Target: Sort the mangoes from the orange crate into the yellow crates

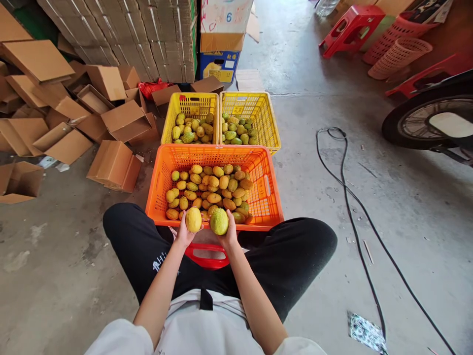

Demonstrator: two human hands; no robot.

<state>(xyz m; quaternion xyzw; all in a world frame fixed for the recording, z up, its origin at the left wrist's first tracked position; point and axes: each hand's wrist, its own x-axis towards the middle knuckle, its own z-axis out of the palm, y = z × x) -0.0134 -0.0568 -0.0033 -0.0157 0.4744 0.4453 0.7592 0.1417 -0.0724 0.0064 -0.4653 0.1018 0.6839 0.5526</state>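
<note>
Yellow fruit (193,220) and a green fruit (219,222) are up side by side by the near rim of the orange crate (263,165), so I'd guess this is the looking-over step, and the next move calls for picking each one's spot. Left hand (185,234) is cupped round the yellow, right hand (230,233) round the green, both just fruit-wide.

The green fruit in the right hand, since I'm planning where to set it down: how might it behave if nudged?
The green fruit would probably roll, since its outline looks nearly round. Held in the right hand, it shows no visible dent, so it is likely fairly firm. Its skin looks slightly rough, so it may not be very slippery.
</note>
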